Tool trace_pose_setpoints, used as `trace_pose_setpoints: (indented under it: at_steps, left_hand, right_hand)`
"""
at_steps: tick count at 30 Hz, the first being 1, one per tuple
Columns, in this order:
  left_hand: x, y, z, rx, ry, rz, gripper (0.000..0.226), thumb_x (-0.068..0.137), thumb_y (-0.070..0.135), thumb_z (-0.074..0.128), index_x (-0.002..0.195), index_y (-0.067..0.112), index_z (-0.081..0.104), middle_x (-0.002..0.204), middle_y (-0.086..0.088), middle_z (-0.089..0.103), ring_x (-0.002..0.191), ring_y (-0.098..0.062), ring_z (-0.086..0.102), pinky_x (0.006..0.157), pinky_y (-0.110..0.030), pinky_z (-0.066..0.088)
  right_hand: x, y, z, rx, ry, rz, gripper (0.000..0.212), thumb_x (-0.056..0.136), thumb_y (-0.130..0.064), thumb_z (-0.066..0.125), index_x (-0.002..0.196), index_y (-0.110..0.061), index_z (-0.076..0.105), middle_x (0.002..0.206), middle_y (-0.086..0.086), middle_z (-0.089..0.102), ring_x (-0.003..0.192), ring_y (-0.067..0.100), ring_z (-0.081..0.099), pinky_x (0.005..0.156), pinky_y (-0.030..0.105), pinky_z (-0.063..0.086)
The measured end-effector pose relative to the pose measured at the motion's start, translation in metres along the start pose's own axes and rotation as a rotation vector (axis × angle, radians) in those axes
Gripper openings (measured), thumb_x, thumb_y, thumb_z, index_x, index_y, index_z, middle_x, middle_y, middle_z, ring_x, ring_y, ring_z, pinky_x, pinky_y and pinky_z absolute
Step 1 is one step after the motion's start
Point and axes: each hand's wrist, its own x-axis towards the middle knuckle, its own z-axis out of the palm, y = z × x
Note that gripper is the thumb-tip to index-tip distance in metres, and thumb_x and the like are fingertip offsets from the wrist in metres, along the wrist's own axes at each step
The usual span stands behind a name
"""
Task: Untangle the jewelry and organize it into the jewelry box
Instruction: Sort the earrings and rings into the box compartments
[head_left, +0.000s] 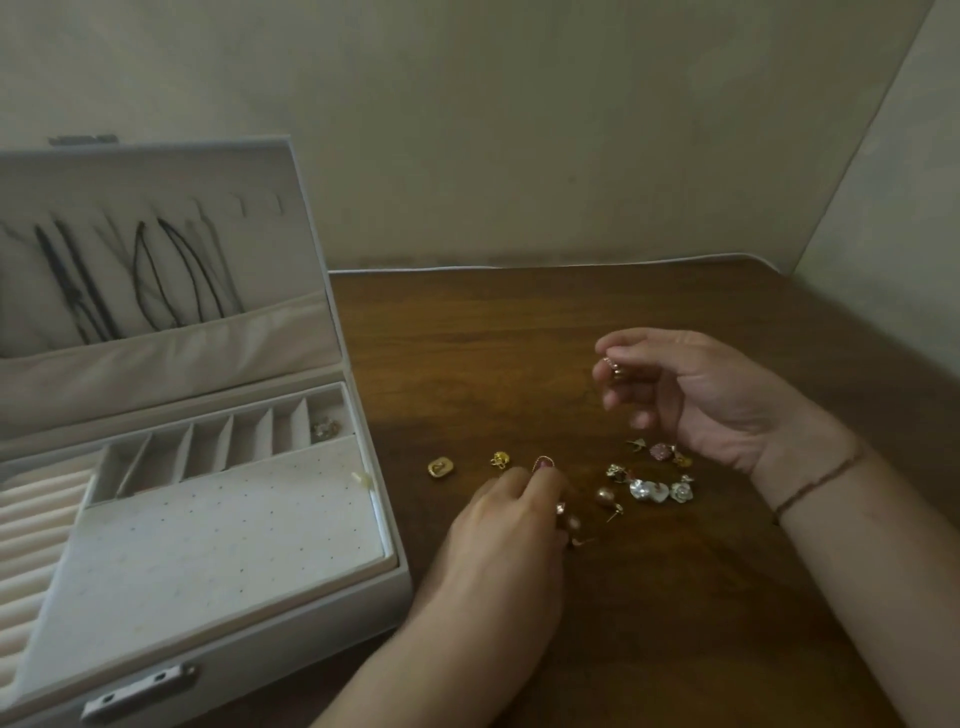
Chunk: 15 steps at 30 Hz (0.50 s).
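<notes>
Wooden surface (519, 338) carries scattered earrings (644, 480). Right hand (691, 389) raised above them, fingertips pinching a small gold earring (617, 368). Left hand (511, 519) knuckles-up on the surface, fingers curled over a pink piece (544, 462). Jewelry box (208, 499) open, far left.

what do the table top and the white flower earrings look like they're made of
Brown table top: wood or wood-look laminate, going by its streaked grain and low sheen. White flower-shaped earrings: probably glossy shell or plastic, going by their pearly highlights; too small to tell.
</notes>
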Motion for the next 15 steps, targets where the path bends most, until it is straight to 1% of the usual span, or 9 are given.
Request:
trace_pose_setpoints:
  at_steps: [2,3,5,7,8,9,11,13,15]
  left_hand:
    - [-0.0004,-0.0012,0.0030,-0.006,0.050,-0.020,0.040,0.101,0.029,0.048,0.140,0.030,0.038,0.135,0.012,0.036,0.126,-0.008,0.036,0.107,-0.028,0.037]
    - [-0.0006,-0.0023,0.0046,0.003,0.080,-0.039,0.044,0.101,0.031,0.046,0.143,0.030,0.033,0.142,0.011,0.028,0.132,-0.010,0.027,0.113,-0.030,0.030]
    - [0.0006,-0.0039,0.0061,0.051,0.104,-0.122,0.053,0.102,0.035,0.040,0.150,0.029,0.018,0.155,0.008,0.008,0.144,-0.015,0.004,0.122,-0.036,0.011]
    - [0.0026,-0.0041,0.0083,0.115,0.067,-0.218,0.060,0.103,0.035,0.034,0.154,0.028,0.002,0.160,0.005,-0.010,0.147,-0.019,-0.017,0.121,-0.041,-0.005]
    - [0.0037,-0.0038,0.0087,0.134,0.040,-0.250,0.061,0.104,0.037,0.031,0.154,0.028,-0.002,0.160,0.005,-0.015,0.147,-0.020,-0.023,0.120,-0.044,-0.010]
    - [0.0042,-0.0039,0.0089,0.139,0.016,-0.268,0.060,0.104,0.041,0.029,0.154,0.029,-0.002,0.160,0.006,-0.016,0.147,-0.020,-0.025,0.120,-0.046,-0.012]
    - [0.0039,-0.0047,0.0089,0.130,-0.012,-0.267,0.057,0.103,0.048,0.026,0.153,0.031,0.004,0.161,0.006,-0.009,0.148,-0.018,-0.021,0.121,-0.047,-0.010]
    - [0.0028,-0.0066,0.0089,0.127,-0.011,-0.232,0.049,0.104,0.044,0.027,0.150,0.033,0.015,0.160,0.006,0.000,0.149,-0.016,-0.013,0.123,-0.045,-0.005]
    - [0.0016,-0.0073,0.0076,0.088,0.035,-0.186,0.044,0.105,0.034,0.030,0.149,0.033,0.023,0.158,0.008,0.011,0.149,-0.013,-0.003,0.123,-0.042,0.002]
  right_hand:
    - [0.0003,0.0004,0.0014,-0.005,0.011,-0.018,0.013,0.079,-0.015,0.064,0.091,-0.013,0.068,0.079,0.006,0.069,0.062,0.016,0.063,0.042,0.022,0.043]
    - [0.0003,0.0007,0.0024,-0.014,0.023,-0.029,0.015,0.078,-0.016,0.064,0.091,-0.014,0.068,0.079,0.005,0.069,0.061,0.016,0.062,0.043,0.022,0.043]
    - [0.0015,0.0011,0.0037,-0.043,0.055,-0.052,0.018,0.075,-0.018,0.065,0.092,-0.014,0.068,0.078,0.004,0.070,0.061,0.016,0.061,0.045,0.023,0.042]
    - [0.0017,0.0011,0.0038,-0.069,0.085,-0.069,0.019,0.074,-0.019,0.065,0.091,-0.014,0.068,0.078,0.003,0.070,0.061,0.016,0.060,0.048,0.025,0.041]
    - [0.0017,0.0005,0.0040,-0.082,0.099,-0.073,0.017,0.075,-0.018,0.065,0.091,-0.015,0.068,0.077,0.003,0.070,0.061,0.016,0.060,0.049,0.026,0.040]
    - [0.0019,0.0001,0.0042,-0.093,0.111,-0.074,0.013,0.078,-0.017,0.064,0.091,-0.015,0.068,0.077,0.003,0.070,0.061,0.016,0.060,0.050,0.027,0.039]
    - [0.0013,-0.0005,0.0047,-0.099,0.122,-0.068,0.008,0.087,-0.013,0.061,0.091,-0.015,0.068,0.077,0.003,0.070,0.061,0.016,0.060,0.051,0.028,0.039]
    - [0.0012,-0.0006,0.0045,-0.089,0.125,-0.063,0.009,0.089,-0.012,0.060,0.091,-0.015,0.068,0.077,0.003,0.070,0.061,0.017,0.060,0.051,0.028,0.039]
    - [0.0013,-0.0003,0.0039,-0.076,0.123,-0.063,0.008,0.089,-0.012,0.061,0.091,-0.015,0.068,0.078,0.003,0.070,0.060,0.017,0.060,0.049,0.027,0.039]
